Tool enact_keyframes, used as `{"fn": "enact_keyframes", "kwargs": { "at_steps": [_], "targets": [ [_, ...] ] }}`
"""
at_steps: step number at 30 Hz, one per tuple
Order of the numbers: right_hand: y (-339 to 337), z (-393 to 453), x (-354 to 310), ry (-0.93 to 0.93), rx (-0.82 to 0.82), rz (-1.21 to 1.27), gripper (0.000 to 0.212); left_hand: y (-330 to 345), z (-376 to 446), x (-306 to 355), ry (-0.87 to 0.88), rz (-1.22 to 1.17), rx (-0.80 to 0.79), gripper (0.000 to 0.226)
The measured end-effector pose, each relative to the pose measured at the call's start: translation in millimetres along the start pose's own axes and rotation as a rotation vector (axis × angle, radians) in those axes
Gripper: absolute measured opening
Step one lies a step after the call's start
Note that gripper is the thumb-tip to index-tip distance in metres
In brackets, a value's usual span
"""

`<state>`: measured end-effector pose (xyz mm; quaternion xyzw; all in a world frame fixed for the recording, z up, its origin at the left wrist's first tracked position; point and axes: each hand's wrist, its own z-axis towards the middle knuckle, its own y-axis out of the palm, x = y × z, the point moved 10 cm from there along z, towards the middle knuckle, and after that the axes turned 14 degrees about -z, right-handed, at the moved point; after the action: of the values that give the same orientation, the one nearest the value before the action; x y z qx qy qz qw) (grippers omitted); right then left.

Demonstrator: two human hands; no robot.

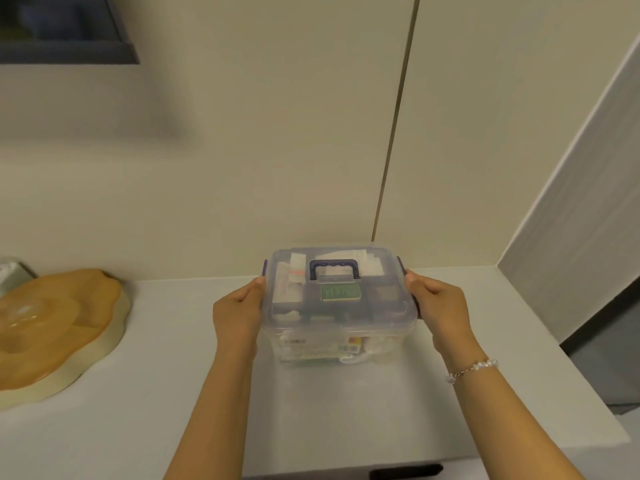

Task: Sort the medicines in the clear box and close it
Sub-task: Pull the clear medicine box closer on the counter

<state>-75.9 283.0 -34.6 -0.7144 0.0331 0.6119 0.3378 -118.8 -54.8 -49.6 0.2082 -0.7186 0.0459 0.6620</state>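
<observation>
A clear plastic box (388, 323) stands on the white counter (173, 393) near the back wall, its clear lid down and a dark blue handle (334, 268) folded flat on top. Medicine packets and tubes (291, 285) show through the lid and the front wall. My left hand (239, 306) grips the box's left side, thumb at the lid edge by the blue latch. My right hand (436, 303) grips the right side over the other blue latch; a beaded bracelet sits on that wrist.
A tan, flower-shaped covered dish (52, 327) sits at the counter's left. The wall rises right behind the box. A grey panel (571, 237) slants at the right, where the counter ends. A dark shelf edge (69, 53) hangs top left.
</observation>
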Motion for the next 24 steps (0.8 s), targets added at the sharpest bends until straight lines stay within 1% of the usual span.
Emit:
{"fn": "enact_keyframes", "kwargs": {
  "at_steps": [3,6,8,13,17,18,20,22,23,24],
  "targets": [
    [-3,3,-2,-0.038,0.043,-0.144,0.024,-2,6,5,0.087,0.143,-0.005,0.036],
    [-5,7,-2,-0.047,0.057,-0.226,0.024,3,6,15,0.168,0.251,-0.044,0.051],
    [-4,10,2,-0.028,0.053,-0.263,0.023,5,5,23,0.225,0.347,-0.062,0.056],
    [-6,14,2,-0.052,0.072,-0.344,0.032,10,6,32,0.312,0.487,-0.065,0.049],
    [-8,12,-6,-0.114,0.106,-0.446,0.048,0,8,28,0.281,0.432,-0.039,0.049],
    [-9,12,-4,-0.102,0.096,-0.441,0.048,-2,9,26,0.262,0.416,-0.037,0.049],
    [-7,14,-2,-0.074,0.055,-0.407,0.04,0,9,23,0.24,0.389,-0.047,0.044],
    [-4,13,0,-0.044,0.011,-0.333,0.029,5,6,22,0.201,0.355,-0.061,0.029],
    [-3,13,-1,-0.039,0.006,-0.331,0.031,8,4,22,0.184,0.367,-0.061,0.024],
    [-4,12,-4,-0.052,0.012,-0.363,0.036,10,2,23,0.19,0.397,-0.064,0.032]
  ]
}}
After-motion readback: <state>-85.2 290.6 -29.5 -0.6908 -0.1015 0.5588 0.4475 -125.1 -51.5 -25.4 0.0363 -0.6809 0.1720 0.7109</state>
